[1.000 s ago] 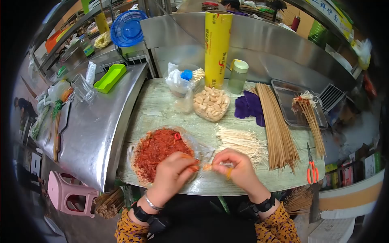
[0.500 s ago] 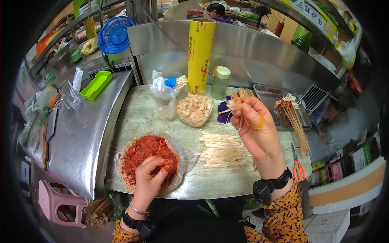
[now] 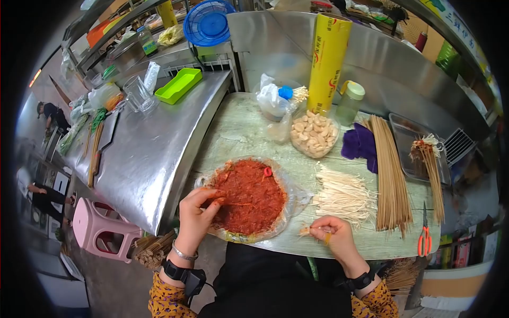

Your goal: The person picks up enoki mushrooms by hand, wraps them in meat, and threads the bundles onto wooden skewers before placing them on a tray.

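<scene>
My left hand [image 3: 197, 211] is pinched at the left side of a plastic-lined bowl of red chili paste [image 3: 249, 199]. Red smears its fingertips, and what they hold, if anything, I cannot make out. My right hand [image 3: 335, 238] is closed low over the table's front edge, pinching a small bunch of enoki mushrooms [image 3: 304, 230] stained reddish. Just above it lies a spread of pale enoki mushrooms [image 3: 344, 197]. A long bundle of bamboo skewers [image 3: 391, 180] rests right of them, partly beside a purple cloth [image 3: 360, 146].
Behind stand a tub of peeled garlic cloves [image 3: 314, 135], a yellow cling film roll [image 3: 328, 63] and a green bottle [image 3: 350, 103]. Orange-handled scissors [image 3: 424, 238] lie at right, near filled skewers [image 3: 432, 175] on a metal tray [image 3: 405, 124]. A steel counter [image 3: 154, 143] adjoins on the left.
My right hand has come down from its raised position to the table front with the mushrooms. My left hand has shifted to the bowl's left side. The view has turned left.
</scene>
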The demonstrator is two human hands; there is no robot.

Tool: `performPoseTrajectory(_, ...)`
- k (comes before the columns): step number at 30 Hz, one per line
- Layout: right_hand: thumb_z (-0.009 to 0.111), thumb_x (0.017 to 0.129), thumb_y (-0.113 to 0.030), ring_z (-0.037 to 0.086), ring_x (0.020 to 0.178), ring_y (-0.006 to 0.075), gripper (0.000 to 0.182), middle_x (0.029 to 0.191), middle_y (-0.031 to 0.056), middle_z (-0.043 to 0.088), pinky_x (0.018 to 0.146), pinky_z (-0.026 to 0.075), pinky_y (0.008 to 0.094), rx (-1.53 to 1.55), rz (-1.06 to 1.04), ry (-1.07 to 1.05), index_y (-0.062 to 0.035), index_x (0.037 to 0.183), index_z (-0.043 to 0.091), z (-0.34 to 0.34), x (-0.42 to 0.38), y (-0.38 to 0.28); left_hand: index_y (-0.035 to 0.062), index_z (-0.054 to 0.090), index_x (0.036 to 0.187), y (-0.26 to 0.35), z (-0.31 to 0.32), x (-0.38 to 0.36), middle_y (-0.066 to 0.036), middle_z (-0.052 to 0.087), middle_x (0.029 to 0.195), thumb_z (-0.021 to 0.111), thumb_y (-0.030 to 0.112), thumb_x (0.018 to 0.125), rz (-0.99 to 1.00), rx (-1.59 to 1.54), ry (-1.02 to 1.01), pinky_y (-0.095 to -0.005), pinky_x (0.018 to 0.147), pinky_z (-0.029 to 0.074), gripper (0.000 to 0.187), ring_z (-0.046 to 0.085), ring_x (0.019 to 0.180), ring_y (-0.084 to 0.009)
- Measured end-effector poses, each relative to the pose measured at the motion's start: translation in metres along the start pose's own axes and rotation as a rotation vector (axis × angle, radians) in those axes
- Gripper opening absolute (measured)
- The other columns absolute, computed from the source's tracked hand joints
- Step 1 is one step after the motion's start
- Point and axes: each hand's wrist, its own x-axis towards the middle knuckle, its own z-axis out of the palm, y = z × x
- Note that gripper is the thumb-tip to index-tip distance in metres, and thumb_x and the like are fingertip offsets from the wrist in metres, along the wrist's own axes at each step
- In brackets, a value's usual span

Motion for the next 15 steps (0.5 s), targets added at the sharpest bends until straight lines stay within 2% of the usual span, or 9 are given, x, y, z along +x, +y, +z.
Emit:
performPoseTrajectory(1, 0.066, 0.078, 0.005, 0.060, 0.083, 0.0114, 0.011, 0.088, 0.0050, 0.062, 0.078, 0.048, 0.0233, 0.032, 0.033, 0.015, 0.0001, 0.088, 0.062, 0.001, -0.002, 0.009, -0.0027, 0.065, 0.087, 0.001, -0.001, 0.000, -0.008, 0.063, 0.083, 0.066, -0.003, 0.074, -0.007, 0.013, 0.002, -0.0264, 0.068, 0.047, 0.013, 0.060, 0.075, -0.0164)
performPoseTrajectory(3, 0.065, 0.079, 0.006, 0.060, 0.083, 0.0115, 0.011, 0.089, 0.0053, 0.062, 0.079, 0.048, 0.0240, 0.005, 0.042, 0.012, 0.0001, 0.088, 0.062, -0.001, -0.003, 0.019, -0.0001, 0.066, 0.086, 0.005, 0.003, 0.004, -0.010, 0.063, 0.082, 0.069, -0.001, 0.072, 0.157, 0.150, -0.086, -0.0288, 0.066, 0.048, 0.014, 0.062, 0.073, -0.0211)
performPoseTrajectory(4, 0.065, 0.079, 0.006, 0.060, 0.084, 0.0115, 0.011, 0.089, 0.0053, 0.062, 0.079, 0.048, 0.0241, 0.026, 0.033, 0.018, 0.0000, 0.087, 0.062, -0.003, -0.003, 0.020, 0.0018, 0.066, 0.085, 0.008, 0.006, 0.005, -0.011, 0.062, 0.082, 0.070, 0.000, 0.069, 0.178, 0.211, -0.130, -0.0312, 0.065, 0.048, 0.016, 0.061, 0.074, -0.0261)
performPoseTrajectory(7, 0.066, 0.078, 0.006, 0.059, 0.084, 0.0116, 0.012, 0.090, 0.0053, 0.061, 0.079, 0.048, 0.0243, 0.035, 0.012, 0.016, -0.0002, 0.087, 0.062, -0.005, -0.002, 0.024, 0.0042, 0.065, 0.082, 0.017, 0.018, 0.009, -0.010, 0.061, 0.078, 0.069, 0.005, 0.069, 0.275, 0.332, -0.157, -0.0341, 0.062, 0.048, 0.014, 0.060, 0.073, -0.0282)
performPoseTrajectory(9, 0.066, 0.078, 0.007, 0.059, 0.085, 0.0116, 0.012, 0.090, 0.0052, 0.061, 0.079, 0.048, 0.0243, 0.025, -0.001, 0.013, -0.0004, 0.087, 0.062, -0.007, -0.001, 0.026, 0.0061, 0.065, 0.083, 0.021, 0.024, 0.017, -0.009, 0.059, 0.077, 0.070, 0.007, 0.068, 0.291, 0.336, -0.196, -0.0359, 0.062, 0.048, 0.016, 0.060, 0.073, -0.0282)
performPoseTrajectory(12, 0.066, 0.078, 0.006, 0.059, 0.084, 0.0115, 0.013, 0.090, 0.0046, 0.061, 0.078, 0.048, 0.0241, -0.005, -0.027, -0.012, -0.0007, 0.087, 0.061, -0.007, -0.001, 0.027, 0.0038, 0.064, 0.084, 0.033, 0.038, 0.032, -0.010, 0.060, 0.080, 0.068, 0.002, 0.067, 0.355, 0.386, -0.317, -0.0355, 0.065, 0.049, 0.018, 0.061, 0.075, -0.0278)
performPoseTrajectory(14, 0.067, 0.078, 0.006, 0.059, 0.084, 0.0114, 0.013, 0.089, 0.0043, 0.061, 0.077, 0.048, 0.0240, -0.030, -0.054, -0.019, -0.0010, 0.087, 0.061, -0.008, 0.000, 0.027, 0.0060, 0.065, 0.083, 0.031, 0.049, 0.044, -0.009, 0.056, 0.078, 0.063, 0.005, 0.068, 0.538, 0.453, -0.404, -0.0358, 0.064, 0.049, 0.015, 0.059, 0.076, -0.0262)
performPoseTrajectory(15, 0.067, 0.078, 0.006, 0.059, 0.084, 0.0114, 0.013, 0.089, 0.0043, 0.061, 0.077, 0.048, 0.0240, -0.028, -0.056, -0.015, -0.0010, 0.087, 0.061, -0.008, 0.000, 0.026, 0.0060, 0.065, 0.083, 0.031, 0.052, 0.048, -0.009, 0.056, 0.078, 0.063, 0.005, 0.068, 0.543, 0.453, -0.407, -0.0358, 0.064, 0.049, 0.015, 0.059, 0.076, -0.0262)
